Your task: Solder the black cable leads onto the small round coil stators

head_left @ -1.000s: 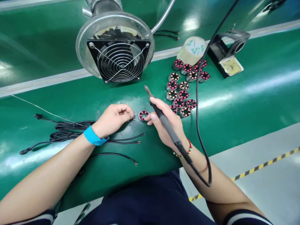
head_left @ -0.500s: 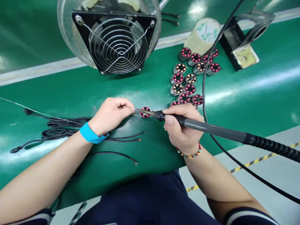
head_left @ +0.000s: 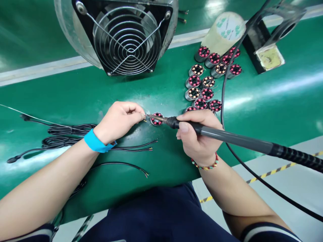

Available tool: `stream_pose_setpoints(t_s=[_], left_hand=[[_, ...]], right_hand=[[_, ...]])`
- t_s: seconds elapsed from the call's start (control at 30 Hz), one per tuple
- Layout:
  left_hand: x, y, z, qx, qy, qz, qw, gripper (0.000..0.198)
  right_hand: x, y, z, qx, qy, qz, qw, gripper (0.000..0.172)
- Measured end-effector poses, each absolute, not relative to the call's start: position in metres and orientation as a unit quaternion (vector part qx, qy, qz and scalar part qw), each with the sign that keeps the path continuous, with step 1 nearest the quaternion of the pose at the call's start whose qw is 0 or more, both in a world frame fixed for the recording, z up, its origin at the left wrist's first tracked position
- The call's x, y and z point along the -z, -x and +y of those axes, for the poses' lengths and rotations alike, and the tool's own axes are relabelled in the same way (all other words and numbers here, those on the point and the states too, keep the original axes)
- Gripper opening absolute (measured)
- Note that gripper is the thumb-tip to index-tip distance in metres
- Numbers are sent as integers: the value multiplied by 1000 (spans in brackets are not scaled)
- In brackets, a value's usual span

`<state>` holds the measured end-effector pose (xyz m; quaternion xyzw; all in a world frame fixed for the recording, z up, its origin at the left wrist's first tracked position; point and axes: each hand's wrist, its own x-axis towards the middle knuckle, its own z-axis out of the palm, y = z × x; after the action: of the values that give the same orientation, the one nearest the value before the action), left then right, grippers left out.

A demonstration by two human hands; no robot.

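Note:
My right hand [head_left: 199,134] grips a soldering iron [head_left: 227,135], its tip pointing left over a small motor stator [head_left: 156,123] with pink-red windings. Close by the iron's tip, the thumb and fingers of my left hand [head_left: 123,117] are pinched together. Thin wire ends show at those fingertips, but what exactly they pinch is too small to make out. The tip looks to meet the wire ends just left of the stator; whether they touch I cannot tell. Black cables [head_left: 133,147] with stripped ends pass under my left wrist.
A fan with a wire guard [head_left: 131,50] stands at the back. Several stators [head_left: 194,81] are grouped right of centre, beside a tape roll [head_left: 222,33]. An iron stand with a yellow sponge [head_left: 270,58] is at the far right. Coiled cables [head_left: 63,142] lie left; the iron's cord [head_left: 224,90] crosses the table.
The view has shifted slightly, so the fan and stators sit a little differently in the picture. Both hands hold nearly the same pose, the iron's tip still at my left fingertips.

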<state>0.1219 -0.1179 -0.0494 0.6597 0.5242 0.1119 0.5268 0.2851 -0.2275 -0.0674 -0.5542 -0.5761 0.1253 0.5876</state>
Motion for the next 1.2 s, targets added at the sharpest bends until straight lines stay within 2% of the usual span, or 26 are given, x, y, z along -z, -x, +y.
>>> stream_pose_setpoints(t_s=[0.43, 0.53, 0.7, 0.87, 0.97, 1.2], left_hand=[[49, -121, -118, -101, -667, 532, 511, 11], [50, -121, -118, -110, -669, 527, 512, 12], [51, -122, -118, -120, -675, 519, 510, 13], [53, -120, -118, -134, -680, 502, 517, 12], [53, -119, -118, -139, -679, 490, 529, 11], [52, -111, -116, -132, -708, 451, 527, 18]], right_hand=[[70, -285, -225, -88, 554, -581, 590, 12], [67, -284, -224, -104, 565, -601, 556, 15], [71, -278, -222, -227, 583, -596, 505, 34], [77, -270, -214, -211, 590, -646, 437, 28], [80, -268, -210, -216, 589, -669, 398, 32], [83, -271, -210, -200, 597, -640, 440, 38]])
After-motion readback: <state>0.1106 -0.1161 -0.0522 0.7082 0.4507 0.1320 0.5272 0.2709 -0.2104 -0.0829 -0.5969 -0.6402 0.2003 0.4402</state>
